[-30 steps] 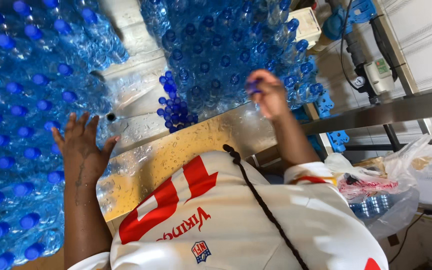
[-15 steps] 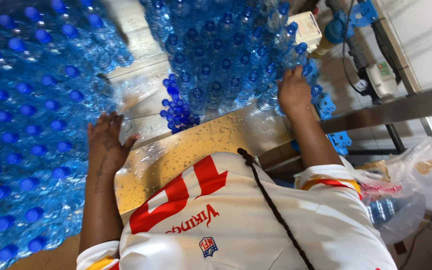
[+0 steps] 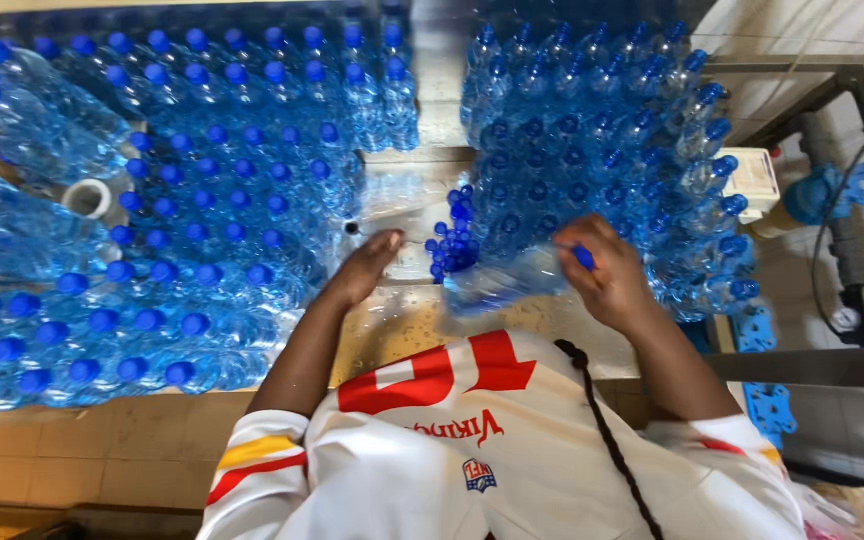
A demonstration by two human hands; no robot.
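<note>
- The right hand (image 3: 617,285) is closed round the neck end of a clear plastic water bottle with a blue screw cap (image 3: 512,280). The bottle lies nearly on its side over the wet metal table (image 3: 402,330), just in front of the person's chest.
- The left hand (image 3: 362,268) is empty, fingers extended and relaxed. It reaches toward a bare patch of table beside a small heap of loose blue caps (image 3: 449,240); whether the fingertips touch the surface cannot be told from this angle.
- Handling: the held bottle looks filled, so it is judged moderately heavy for its thin wall. The wall probably yields under a squeeze, and droplets on the table suggest that it is slippery. The stiff capped neck, where the right hand already sits, is the firmest place to take hold.
- Room on the left: a dense block of upright capped bottles (image 3: 202,180) comes close to the left forearm, and one uncapped bottle mouth (image 3: 87,197) shows within it.
- Room on the right: a second block of capped bottles (image 3: 602,130) stands just behind the right hand, and its near row is easily knocked.
- Open room is a narrow lane of table between the two blocks, widening toward the person. The table's right edge is bounded by a steel frame (image 3: 812,365).
</note>
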